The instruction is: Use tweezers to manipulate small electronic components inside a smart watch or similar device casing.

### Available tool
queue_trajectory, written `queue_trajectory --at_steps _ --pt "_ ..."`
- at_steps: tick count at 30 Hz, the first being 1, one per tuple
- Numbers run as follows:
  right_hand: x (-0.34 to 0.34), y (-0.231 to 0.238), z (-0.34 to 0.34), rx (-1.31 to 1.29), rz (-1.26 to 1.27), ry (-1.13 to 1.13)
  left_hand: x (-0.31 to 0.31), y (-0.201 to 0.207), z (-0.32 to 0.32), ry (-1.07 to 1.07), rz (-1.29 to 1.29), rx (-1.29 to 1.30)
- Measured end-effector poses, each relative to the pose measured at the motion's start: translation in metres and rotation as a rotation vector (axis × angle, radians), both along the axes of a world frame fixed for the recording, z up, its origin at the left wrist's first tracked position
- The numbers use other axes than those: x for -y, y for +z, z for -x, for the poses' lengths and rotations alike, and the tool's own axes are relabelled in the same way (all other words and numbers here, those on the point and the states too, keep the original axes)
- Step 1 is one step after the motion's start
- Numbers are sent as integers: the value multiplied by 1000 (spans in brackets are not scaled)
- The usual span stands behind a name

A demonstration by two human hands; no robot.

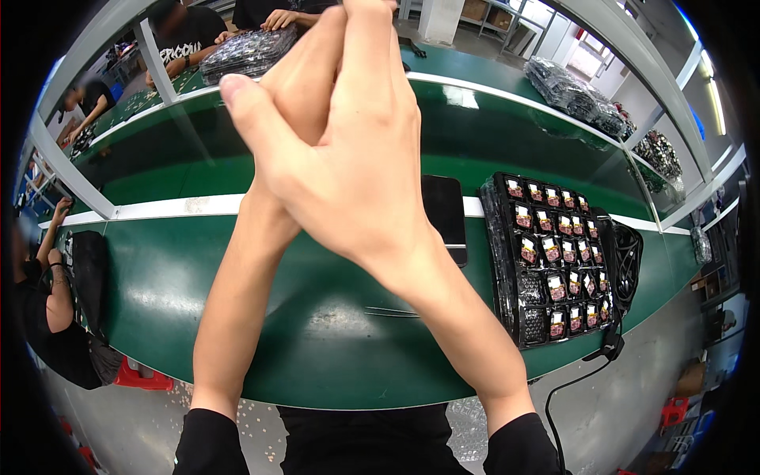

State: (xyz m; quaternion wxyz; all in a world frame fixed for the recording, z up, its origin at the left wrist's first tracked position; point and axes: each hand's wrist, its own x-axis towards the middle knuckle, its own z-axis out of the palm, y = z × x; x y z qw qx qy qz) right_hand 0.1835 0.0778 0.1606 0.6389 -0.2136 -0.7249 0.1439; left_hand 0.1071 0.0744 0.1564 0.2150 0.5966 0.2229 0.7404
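Observation:
My left hand (307,89) and my right hand (360,150) are raised high over the bench, laid against each other close to the view. The back of the right hand is in front, its thumb stretched out to the left and its fingers pointing up. Most of the left hand is hidden behind it; the part that shows has straight fingers. No object can be seen between them. Below, on the green bench (166,293), lies a thin metal pair of tweezers (392,312). A dark flat device like a phone or tablet (443,218) rests just right of my hands.
Stacked black plastic trays (532,321) with small labelled parts stand at the right, beside a coiled black cable (627,257). A black bag (87,273) lies at the left, near a seated person. White frame bars (174,207) cross behind; people work beyond, near bagged trays (245,55).

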Motion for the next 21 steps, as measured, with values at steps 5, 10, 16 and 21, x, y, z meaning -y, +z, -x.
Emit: queue_trajectory --at_steps 5,10,16,21 --pt "-4 -35 -37 313 337 -263 -44 -17 42 512 129 -667" --pt "20 -104 -100 805 340 -816 -56 -25 67 468 321 -706" --pt "47 -142 -130 863 497 -876 -59 -37 68 348 381 -702" --pt "41 -163 -150 577 568 -646 -46 -70 52 221 465 -782"
